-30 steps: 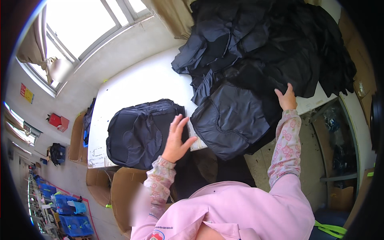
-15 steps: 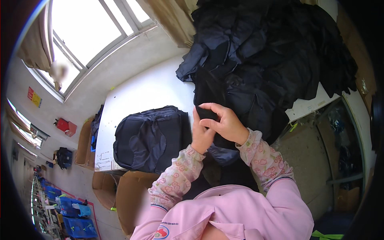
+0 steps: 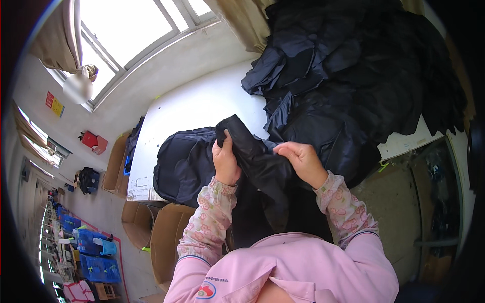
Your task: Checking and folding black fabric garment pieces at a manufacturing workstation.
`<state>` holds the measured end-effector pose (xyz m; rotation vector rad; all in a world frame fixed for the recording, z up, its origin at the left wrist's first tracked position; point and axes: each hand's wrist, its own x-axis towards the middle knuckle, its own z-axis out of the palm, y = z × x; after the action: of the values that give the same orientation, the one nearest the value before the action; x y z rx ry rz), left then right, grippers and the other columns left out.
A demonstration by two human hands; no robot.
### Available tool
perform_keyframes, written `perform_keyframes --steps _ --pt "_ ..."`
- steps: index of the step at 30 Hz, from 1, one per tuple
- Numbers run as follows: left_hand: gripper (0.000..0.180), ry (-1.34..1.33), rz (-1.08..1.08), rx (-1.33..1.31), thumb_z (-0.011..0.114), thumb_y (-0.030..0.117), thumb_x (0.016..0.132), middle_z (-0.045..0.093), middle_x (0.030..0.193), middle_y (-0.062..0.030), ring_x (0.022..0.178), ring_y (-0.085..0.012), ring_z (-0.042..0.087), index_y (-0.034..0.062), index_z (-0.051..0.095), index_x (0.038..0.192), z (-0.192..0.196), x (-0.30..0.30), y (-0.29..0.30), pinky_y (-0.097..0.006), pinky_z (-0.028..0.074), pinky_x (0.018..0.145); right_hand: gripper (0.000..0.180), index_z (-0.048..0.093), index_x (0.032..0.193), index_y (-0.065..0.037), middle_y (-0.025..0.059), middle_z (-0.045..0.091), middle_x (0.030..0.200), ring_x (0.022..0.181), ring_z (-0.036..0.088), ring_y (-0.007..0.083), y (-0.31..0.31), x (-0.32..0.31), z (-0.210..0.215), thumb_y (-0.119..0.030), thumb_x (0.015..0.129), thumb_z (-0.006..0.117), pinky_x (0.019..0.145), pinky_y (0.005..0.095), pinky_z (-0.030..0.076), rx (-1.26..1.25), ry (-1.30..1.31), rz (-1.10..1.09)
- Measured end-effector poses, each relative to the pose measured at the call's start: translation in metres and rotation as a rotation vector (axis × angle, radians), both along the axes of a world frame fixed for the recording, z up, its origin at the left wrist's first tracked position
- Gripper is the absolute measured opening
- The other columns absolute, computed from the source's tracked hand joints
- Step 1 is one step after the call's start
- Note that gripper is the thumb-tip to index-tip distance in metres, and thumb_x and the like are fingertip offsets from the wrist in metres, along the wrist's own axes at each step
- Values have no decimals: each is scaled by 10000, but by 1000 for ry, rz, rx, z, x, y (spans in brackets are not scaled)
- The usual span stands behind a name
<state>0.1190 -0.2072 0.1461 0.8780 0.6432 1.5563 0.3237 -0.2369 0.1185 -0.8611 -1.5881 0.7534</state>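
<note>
A person's left hand (image 3: 226, 160) and right hand (image 3: 302, 160), both clamped on a black fabric piece (image 3: 257, 169), lift it clear of the white table (image 3: 202, 108), seemingly to spread it between them. A folded black stack (image 3: 184, 164) lies just left; a large dark heap (image 3: 353, 76) fills the table's right side.

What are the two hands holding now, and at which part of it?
Both hold one black fabric garment piece: the left hand grips its raised upper corner, the right hand pinches its edge further along.
</note>
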Motion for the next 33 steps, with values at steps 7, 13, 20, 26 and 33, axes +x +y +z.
perform_keyframes --steps 7,13,20,26,33 --pt "351 -55 152 -119 572 313 973 675 1026 -114 887 -201 669 -24 596 1067 -1 -32 2 -318 549 782 198 671 938 -9 50 630 720 681 611 155 5 6 25 -200 888 663 662 276 494 -96 -68 74" --pt "364 -26 141 -144 560 337 977 675 979 -93 857 -177 662 -18 601 1042 -3 -23 1 -301 542 767 192 661 919 13 137 669 795 752 665 262 -12 -13 -6 -170 864 666 699 326 511 14 -271 110" --pt "492 140 -26 -100 497 477 978 664 914 -41 781 -100 624 4 632 999 -14 -40 -13 -244 511 693 97 656 928 2 21 643 734 653 582 89 13 18 62 -86 909 620 632 226 478 -70 76 65" --pt "501 27 44 -63 481 471 986 669 939 -56 800 -111 633 -6 630 1022 0 -37 -15 -242 513 721 356 623 980 -54 104 674 759 675 669 255 -40 -27 17 -293 763 774 649 341 517 -158 -547 360" --pt "487 -52 105 8 464 474 991 665 977 -88 868 -146 642 11 615 982 18 -32 -22 -283 520 789 221 616 870 -58 97 654 703 639 656 258 -48 -47 15 -238 810 729 587 354 500 -218 -480 249"
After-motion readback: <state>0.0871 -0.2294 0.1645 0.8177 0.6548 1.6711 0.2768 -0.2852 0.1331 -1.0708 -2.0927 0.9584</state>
